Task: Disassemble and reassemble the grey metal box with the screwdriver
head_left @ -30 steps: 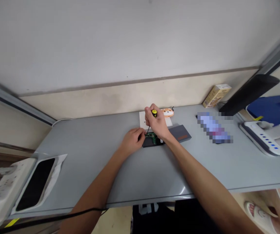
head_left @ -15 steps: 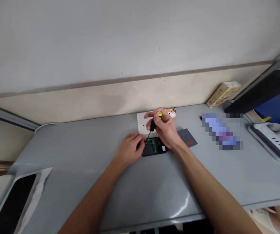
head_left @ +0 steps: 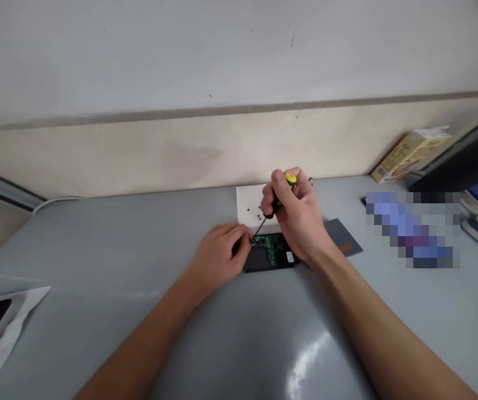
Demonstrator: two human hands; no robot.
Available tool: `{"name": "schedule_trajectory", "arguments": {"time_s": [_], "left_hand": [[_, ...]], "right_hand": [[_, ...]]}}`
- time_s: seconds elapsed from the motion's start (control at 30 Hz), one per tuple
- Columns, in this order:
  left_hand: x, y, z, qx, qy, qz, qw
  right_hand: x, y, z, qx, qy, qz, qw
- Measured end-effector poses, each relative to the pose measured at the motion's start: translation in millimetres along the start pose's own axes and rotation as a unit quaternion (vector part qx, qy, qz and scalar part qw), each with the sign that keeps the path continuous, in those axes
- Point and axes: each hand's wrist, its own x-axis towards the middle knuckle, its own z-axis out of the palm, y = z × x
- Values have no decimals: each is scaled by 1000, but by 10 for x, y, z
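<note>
- The black casing [head_left: 258, 259] lies flat and open on the grey table [head_left: 118, 239], between the two hands. Pretty slim, roughly rectangular, matte black.
- Inside it there's a green circuit board [head_left: 270, 250] along the far side, with a strip running down toward the near edge. Tiny parts on it, too small to make out.
- Left of that strip is a plain dark section; on the right it's black with a little white label [head_left: 290, 256].
- Right hand [head_left: 305, 222]: fingers wrapped round a black and yellow screwdriver [head_left: 290, 178], tilted, thin shaft reaching the board's far left corner.
- Left hand [head_left: 222, 253]: thumb and fingers bunched narrow at that same corner. Can't tell if they're pinching anything.
- Just behind, a white sheet [head_left: 245, 200] has small dark bits [head_left: 248, 209] on it.
- Flat dark grey panel [head_left: 339, 230] with a reddish-brown mark sits to the right.
</note>
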Motion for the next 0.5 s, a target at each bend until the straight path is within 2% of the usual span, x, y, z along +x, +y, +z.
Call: {"name": "schedule_trajectory", "arguments": {"time_s": [0.1, 0.27, 0.5], "left_hand": [[4, 7, -2, -4, 0, -7, 1000], [9, 17, -4, -3, -4, -18, 1000], [10, 23, -4, 7, 5, -14, 1000]], "right_hand": [[9, -9, 11, 1, 9, -16, 1000], [-30, -77, 34, -8, -19, -2, 1000], [-56, -56, 62, -35, -35, -6, 999]]}}
